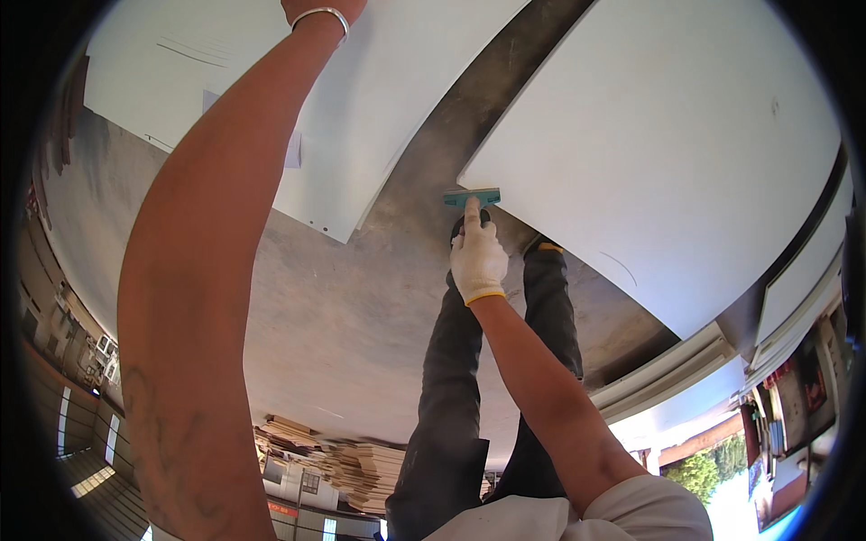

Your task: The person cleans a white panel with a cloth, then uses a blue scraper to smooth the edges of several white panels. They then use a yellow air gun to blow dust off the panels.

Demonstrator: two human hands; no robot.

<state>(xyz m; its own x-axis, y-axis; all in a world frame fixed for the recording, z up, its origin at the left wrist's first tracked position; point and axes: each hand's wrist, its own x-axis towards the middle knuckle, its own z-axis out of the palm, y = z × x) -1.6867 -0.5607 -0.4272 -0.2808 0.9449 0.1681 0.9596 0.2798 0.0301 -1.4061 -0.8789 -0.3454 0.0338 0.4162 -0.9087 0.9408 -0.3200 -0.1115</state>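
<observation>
My right hand (480, 261), in a white knitted glove with a yellow cuff, is closed round the handle of a teal scraper (484, 196), one finger stretched along it toward the wide head. The scraper's head is beside the near corner of the large white board (667, 153) on the right; whether they touch I cannot tell. My left arm reaches far forward over another white board (397, 81) on the left. Only the back of my left hand (323, 7) shows at the top edge, with a pale bracelet at the wrist; its fingers are out of the picture.
A dark strip of floor (469, 90) runs between the two boards. My legs (442, 370) stand on the concrete floor (334, 316) at the near side. Stacked panels (667, 374) lie at the right, and piled wooden pieces (361, 464) show near the lower edge.
</observation>
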